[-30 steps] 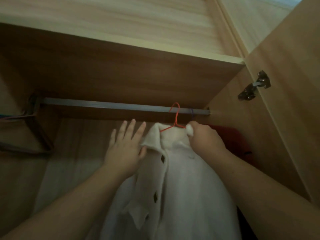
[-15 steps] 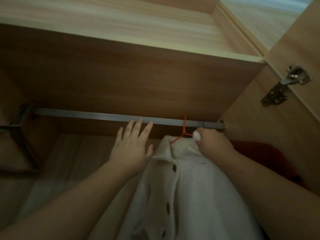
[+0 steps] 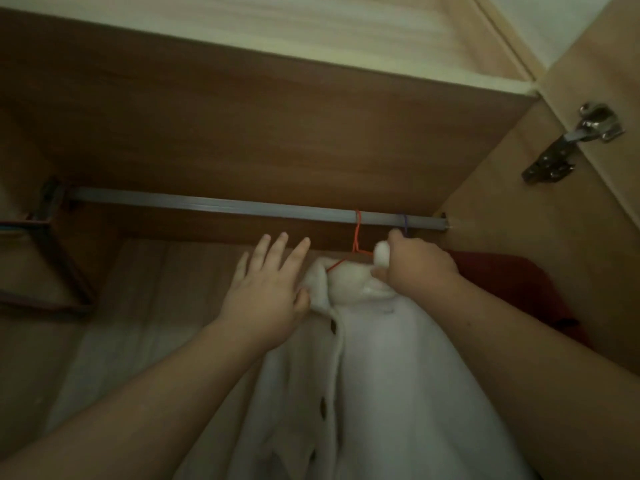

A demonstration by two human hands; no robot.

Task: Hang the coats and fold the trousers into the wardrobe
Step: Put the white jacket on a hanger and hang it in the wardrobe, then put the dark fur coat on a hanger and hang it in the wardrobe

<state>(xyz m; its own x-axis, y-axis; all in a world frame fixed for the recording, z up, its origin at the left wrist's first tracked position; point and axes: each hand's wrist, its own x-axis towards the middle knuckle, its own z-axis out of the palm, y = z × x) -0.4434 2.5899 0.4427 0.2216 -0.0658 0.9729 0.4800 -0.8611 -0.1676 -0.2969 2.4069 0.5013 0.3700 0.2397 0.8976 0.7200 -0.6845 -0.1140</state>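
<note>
Right hand (image 3: 417,268) grips white coat (image 3: 398,375) collar; left hand (image 3: 266,296) spread flat, fingers straight, touching coat's edge. Red hanger (image 3: 356,233) hooked on rail (image 3: 242,206) at 12 o'clock.

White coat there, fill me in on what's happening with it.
A person is hanging the white coat in the wardrobe. Its red hanger is hooked over the metal rail. The right hand grips the coat's collar by the hanger, while the left hand lies open against the other side of the collar. A red garment hangs further right, on the same rail as far as can be seen.
</note>
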